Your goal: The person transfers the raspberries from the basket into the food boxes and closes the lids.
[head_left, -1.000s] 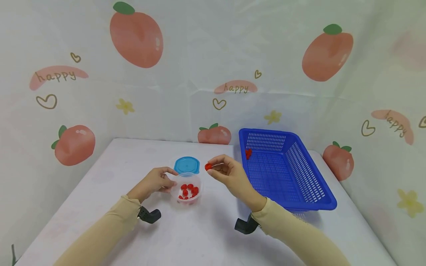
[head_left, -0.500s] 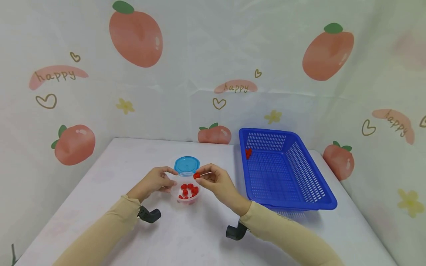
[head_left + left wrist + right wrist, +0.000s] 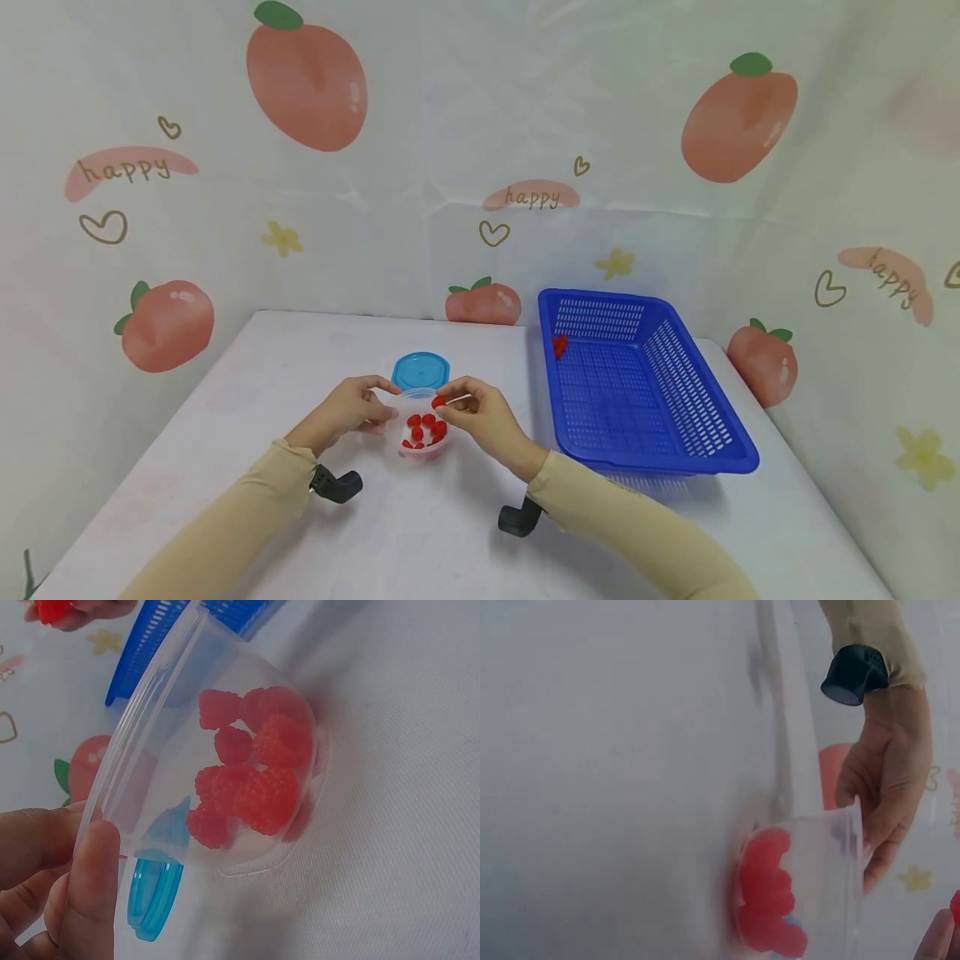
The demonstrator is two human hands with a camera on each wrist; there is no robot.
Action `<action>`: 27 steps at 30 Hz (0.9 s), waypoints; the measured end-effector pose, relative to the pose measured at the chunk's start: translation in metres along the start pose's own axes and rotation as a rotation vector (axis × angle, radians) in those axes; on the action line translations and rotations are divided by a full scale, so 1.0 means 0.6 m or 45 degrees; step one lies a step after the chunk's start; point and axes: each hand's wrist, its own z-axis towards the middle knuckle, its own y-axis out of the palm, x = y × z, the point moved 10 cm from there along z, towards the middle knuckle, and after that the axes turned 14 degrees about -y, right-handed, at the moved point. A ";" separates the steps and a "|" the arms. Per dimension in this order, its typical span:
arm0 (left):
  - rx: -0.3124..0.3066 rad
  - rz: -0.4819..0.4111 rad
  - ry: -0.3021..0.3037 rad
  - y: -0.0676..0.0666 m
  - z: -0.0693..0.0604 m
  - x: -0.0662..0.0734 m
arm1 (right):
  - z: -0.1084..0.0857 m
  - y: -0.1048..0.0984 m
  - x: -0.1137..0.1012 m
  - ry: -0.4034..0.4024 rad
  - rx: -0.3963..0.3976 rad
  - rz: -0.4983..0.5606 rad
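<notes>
A clear plastic tub (image 3: 395, 433) with several red raspberries (image 3: 417, 434) inside stands on the table; its side shows in the left wrist view (image 3: 172, 712). My left hand (image 3: 349, 412) pinches its left rim between thumb and fingers, as the left wrist view also shows (image 3: 60, 877). Over the right part of the rim, my right hand (image 3: 487, 418) pinches one raspberry (image 3: 438, 402) between thumb and fingertips. That raspberry appears at the right edge of the right wrist view (image 3: 955, 906). A blue lid (image 3: 421, 371) lies just behind the tub.
A large blue slotted basket (image 3: 645, 462) stands on the right of the table (image 3: 300, 354), with a few red pieces (image 3: 559, 347) at its back left side. Behind the table hangs a pale cloth (image 3: 420, 108) printed with fruit.
My right hand has moved left and slightly down with the raspberry, from between basket and tub to over the tub's rim. My left hand and the tub have stayed put.
</notes>
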 end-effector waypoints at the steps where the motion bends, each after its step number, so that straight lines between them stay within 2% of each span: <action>1: 0.000 0.001 0.002 0.000 0.000 0.000 | 0.002 0.000 0.004 0.001 0.003 -0.004; 12: -0.008 -0.009 0.003 -0.001 -0.003 0.002 | 0.010 -0.002 0.039 0.036 0.011 -0.059; 25: -0.026 -0.016 0.000 0.001 -0.004 0.003 | 0.009 0.005 0.047 0.062 0.001 -0.069; 27: -0.026 -0.017 0.001 0.000 -0.005 0.003 | 0.008 0.005 0.036 0.054 0.001 -0.073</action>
